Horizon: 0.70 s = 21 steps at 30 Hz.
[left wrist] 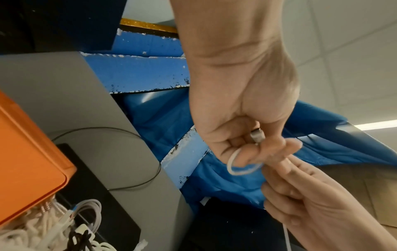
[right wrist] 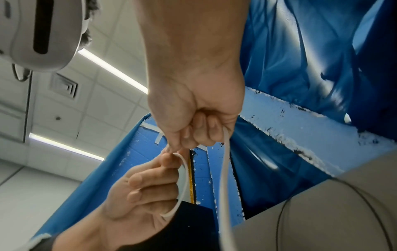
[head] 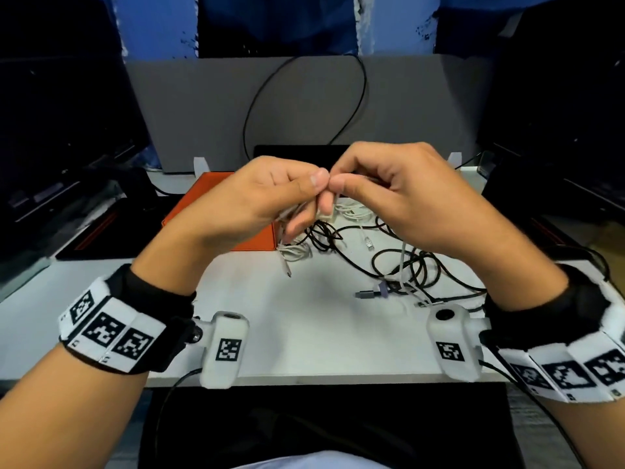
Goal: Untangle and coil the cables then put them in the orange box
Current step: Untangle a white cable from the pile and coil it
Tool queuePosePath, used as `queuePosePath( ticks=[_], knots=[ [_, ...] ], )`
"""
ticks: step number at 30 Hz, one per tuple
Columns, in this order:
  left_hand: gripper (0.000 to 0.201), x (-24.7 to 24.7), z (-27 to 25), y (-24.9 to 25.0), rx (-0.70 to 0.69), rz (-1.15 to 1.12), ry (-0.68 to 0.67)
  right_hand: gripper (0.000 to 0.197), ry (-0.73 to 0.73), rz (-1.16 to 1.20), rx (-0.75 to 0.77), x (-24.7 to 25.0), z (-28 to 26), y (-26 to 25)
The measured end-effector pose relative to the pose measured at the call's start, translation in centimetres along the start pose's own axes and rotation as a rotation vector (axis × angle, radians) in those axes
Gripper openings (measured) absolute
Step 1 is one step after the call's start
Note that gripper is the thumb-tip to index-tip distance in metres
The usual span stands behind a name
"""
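Note:
Both hands are raised above the white table, thumbs nearly touching. My left hand (head: 270, 194) holds a small loop of a thin white cable (left wrist: 240, 169) round its curled fingers, with a metal plug (left wrist: 256, 136) in the palm. My right hand (head: 382, 191) pinches the same white cable (right wrist: 224, 169), whose free length hangs down to the table. Behind the left hand sits the orange box (head: 199, 204). A tangle of black cables (head: 416, 265) lies under the right hand, and white coiled cables (head: 355, 211) lie just beyond the fingers.
A grey plug with a purple collar (head: 372, 292) lies in the tangle near the table's front right. A grey panel (head: 304, 96) with a black wire loop stands behind. Dark monitors flank both sides. Wrist cameras (head: 225, 350) hang over the front edge.

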<state>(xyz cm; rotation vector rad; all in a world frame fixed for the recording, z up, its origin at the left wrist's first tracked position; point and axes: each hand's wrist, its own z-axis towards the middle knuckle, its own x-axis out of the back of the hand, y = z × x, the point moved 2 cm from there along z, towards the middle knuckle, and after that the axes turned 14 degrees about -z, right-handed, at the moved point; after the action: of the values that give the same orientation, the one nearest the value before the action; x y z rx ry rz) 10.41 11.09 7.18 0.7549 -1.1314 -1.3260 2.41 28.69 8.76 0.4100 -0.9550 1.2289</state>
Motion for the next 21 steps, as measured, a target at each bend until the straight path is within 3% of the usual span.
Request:
queuePosePath(
  ticks=[3, 6, 15, 18, 21],
  knots=[
    [0.037, -0.7, -0.4, -0.4, 0.103, -0.201, -0.076, 0.021, -0.053, 0.028, 0.027, 0.5, -0.1, -0.1],
    [0.034, -1.0, -0.7, -0.1, 0.117, -0.337, -0.154, 0.019, -0.068, 0.063, 0.058, 1.0, -0.2, 0.0],
    [0.031, -0.4, -1.0, 0.7, 0.048, -0.401, -0.124, 0.016, 0.104, 0.225, 0.024, 1.3, 0.3, 0.6],
    [0.035, 0.0, -0.6, 0.7, -0.034, -0.476, -0.017, 0.018, 0.000, 0.405, -0.070, 0.2, 0.7, 1.8],
    [0.038, 0.7, 0.0, 1.0, -0.108, -0.731, 0.165, 0.026, -0.125, 0.306, -0.146, -1.2, 0.7, 2.8]
  ],
)
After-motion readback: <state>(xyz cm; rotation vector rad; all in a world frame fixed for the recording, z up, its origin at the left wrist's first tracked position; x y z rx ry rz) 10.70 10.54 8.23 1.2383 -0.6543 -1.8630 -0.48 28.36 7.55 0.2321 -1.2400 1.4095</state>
